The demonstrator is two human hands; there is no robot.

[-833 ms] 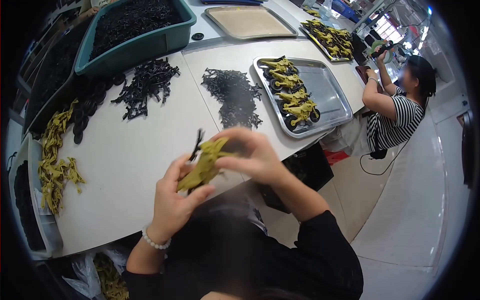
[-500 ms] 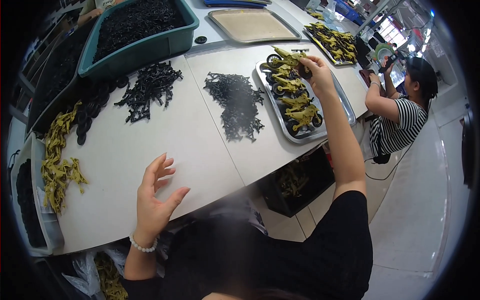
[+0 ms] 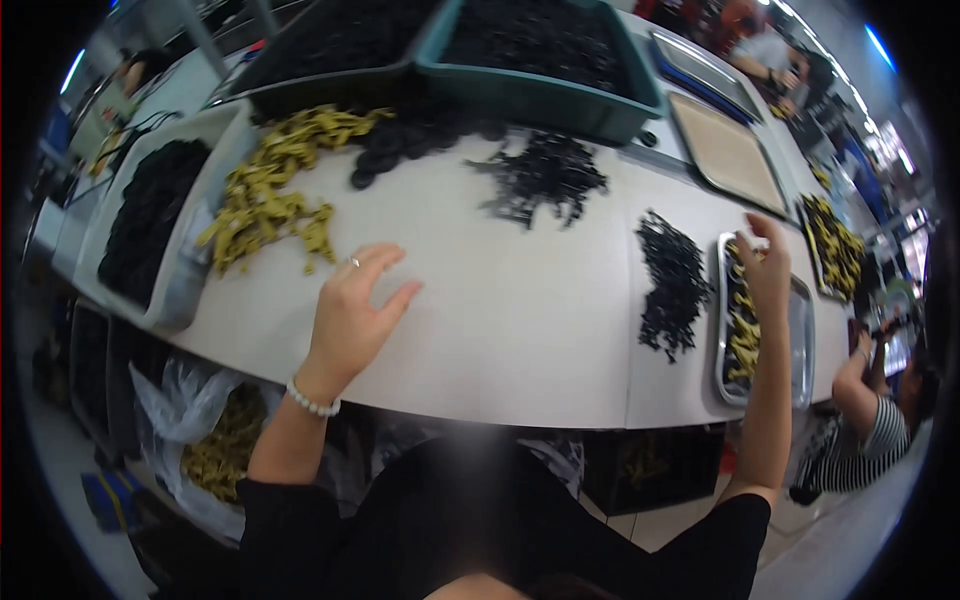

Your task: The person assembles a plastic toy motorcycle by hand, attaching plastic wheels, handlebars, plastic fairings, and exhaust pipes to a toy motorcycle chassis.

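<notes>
Fingers (image 3: 378,258) spread and empty, my left hand (image 3: 350,322) hangs near the yellow parts (image 3: 265,190), my right hand (image 3: 768,280), loosely parted, over the tray (image 3: 801,345), which probably keeps the yellow toy bikes (image 3: 742,332) together.

A head-worn fisheye camera looks down over the white table (image 3: 500,320).

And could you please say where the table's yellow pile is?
In the head view, the yellow pile lies left on the table, beside the pale bin and beyond the left hand.
</notes>
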